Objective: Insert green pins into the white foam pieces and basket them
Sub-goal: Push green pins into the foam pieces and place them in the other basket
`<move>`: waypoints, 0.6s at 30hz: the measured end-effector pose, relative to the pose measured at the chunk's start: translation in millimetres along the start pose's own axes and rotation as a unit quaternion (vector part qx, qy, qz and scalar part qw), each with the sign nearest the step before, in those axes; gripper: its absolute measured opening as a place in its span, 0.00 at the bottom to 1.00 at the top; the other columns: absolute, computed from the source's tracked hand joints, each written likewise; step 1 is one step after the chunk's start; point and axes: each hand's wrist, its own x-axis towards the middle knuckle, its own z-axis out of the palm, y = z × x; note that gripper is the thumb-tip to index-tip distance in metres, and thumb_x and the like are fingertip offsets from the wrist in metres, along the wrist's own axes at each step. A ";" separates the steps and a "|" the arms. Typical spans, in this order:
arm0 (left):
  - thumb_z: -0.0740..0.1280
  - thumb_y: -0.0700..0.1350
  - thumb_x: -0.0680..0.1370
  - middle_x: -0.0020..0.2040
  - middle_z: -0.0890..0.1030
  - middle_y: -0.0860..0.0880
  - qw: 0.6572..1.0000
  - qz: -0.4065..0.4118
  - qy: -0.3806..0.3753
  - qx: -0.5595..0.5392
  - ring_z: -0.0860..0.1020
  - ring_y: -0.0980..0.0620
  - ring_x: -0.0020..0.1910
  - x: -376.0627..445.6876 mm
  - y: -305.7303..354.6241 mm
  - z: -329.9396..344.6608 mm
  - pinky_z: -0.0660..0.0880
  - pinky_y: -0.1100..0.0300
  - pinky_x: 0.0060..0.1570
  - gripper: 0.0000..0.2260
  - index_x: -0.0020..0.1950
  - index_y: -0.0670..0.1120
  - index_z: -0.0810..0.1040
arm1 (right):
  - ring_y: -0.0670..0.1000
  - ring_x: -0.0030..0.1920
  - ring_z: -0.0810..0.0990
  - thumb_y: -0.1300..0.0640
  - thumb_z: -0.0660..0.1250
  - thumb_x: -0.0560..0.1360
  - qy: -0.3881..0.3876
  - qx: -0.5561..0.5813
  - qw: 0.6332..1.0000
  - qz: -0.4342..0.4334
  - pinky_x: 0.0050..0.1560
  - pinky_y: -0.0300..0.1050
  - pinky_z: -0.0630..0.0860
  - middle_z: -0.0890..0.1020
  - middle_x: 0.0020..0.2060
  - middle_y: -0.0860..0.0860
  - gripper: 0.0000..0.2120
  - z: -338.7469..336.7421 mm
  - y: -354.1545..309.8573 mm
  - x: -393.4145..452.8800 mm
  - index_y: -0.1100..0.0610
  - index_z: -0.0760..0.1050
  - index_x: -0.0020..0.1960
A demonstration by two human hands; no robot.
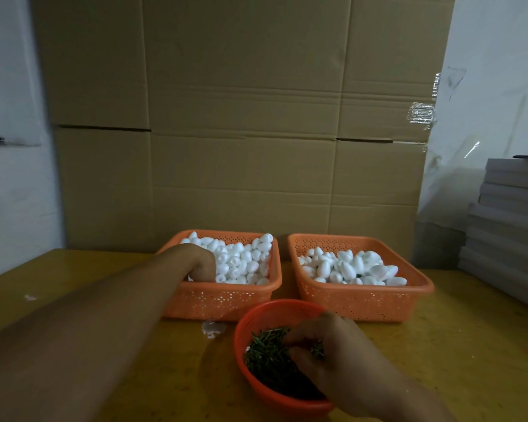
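Here, on a yellow table [104, 300], two orange mesh baskets sit side by side in front of a wall of cardboard boxes [241, 117]. The left basket [223, 300], at about eleven o'clock from the frame's centre bottom, is heaped with white foam pieces [244, 260]; the right basket [363, 303], at about one o'clock, holds a lower pile of the same egg-shaped foam [354, 266], with a dark speck or two among them.

The left hand [200, 263] reaches into the near-left corner of the left basket, knuckles up, fingers curled down into the foam — whether they grip a piece cannot be told, as the fingertips are buried.

Nearest the camera, at six o'clock, stands a round red bowl [256, 318] filled with green pins [265, 351]. The right hand [326, 348] is inside it, coming in from four o'clock; its thumb and fingers are bent together over the pins, and a few green pins show between them, apparently pinched.

A small white scrap [212, 328] lies on the table between the left basket and the bowl. At three o'clock, a stack of grey flat boards [509, 214] rises at the table's edge, with clear plastic sheeting [457, 147] hanging behind it.
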 end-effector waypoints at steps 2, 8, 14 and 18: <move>0.66 0.56 0.80 0.78 0.62 0.48 1.000 0.005 0.010 0.005 0.65 0.46 0.72 0.6 -0.4 1.2 0.67 0.57 0.61 0.25 0.76 0.53 0.68 | 0.42 0.52 0.80 0.51 0.67 0.75 -0.005 0.001 1.000 -0.001 0.51 0.36 0.76 0.85 0.48 0.41 0.11 0.4 0.0 0.4 0.45 0.83 0.56; 0.63 0.58 0.81 0.82 0.52 0.47 1.000 0.005 0.031 0.000 0.61 0.46 0.74 5.4 3.0 7.0 0.63 0.52 0.69 0.28 0.78 0.49 0.64 | 0.38 0.52 0.79 0.50 0.67 0.74 0.005 0.004 1.000 0.002 0.50 0.34 0.76 0.85 0.48 0.38 0.12 4.2 4.4 0.5 0.43 0.82 0.56; 0.65 0.55 0.81 0.82 0.49 0.47 0.998 -0.005 0.058 0.012 0.52 0.44 0.79 24.2 3.9 13.6 0.57 0.49 0.75 0.33 0.81 0.48 0.55 | 0.37 0.51 0.79 0.48 0.67 0.73 0.005 -0.001 1.000 -0.003 0.52 0.37 0.77 0.84 0.48 0.36 0.12 7.8 6.4 2.1 0.42 0.82 0.56; 0.65 0.59 0.80 0.82 0.43 0.49 0.995 -0.008 0.092 0.030 0.44 0.41 0.81 34.8 7.5 18.0 0.52 0.41 0.77 0.35 0.82 0.51 0.52 | 0.37 0.52 0.79 0.48 0.66 0.74 -0.003 0.001 1.000 -0.003 0.54 0.39 0.77 0.84 0.49 0.36 0.13 8.6 6.4 2.8 0.42 0.82 0.57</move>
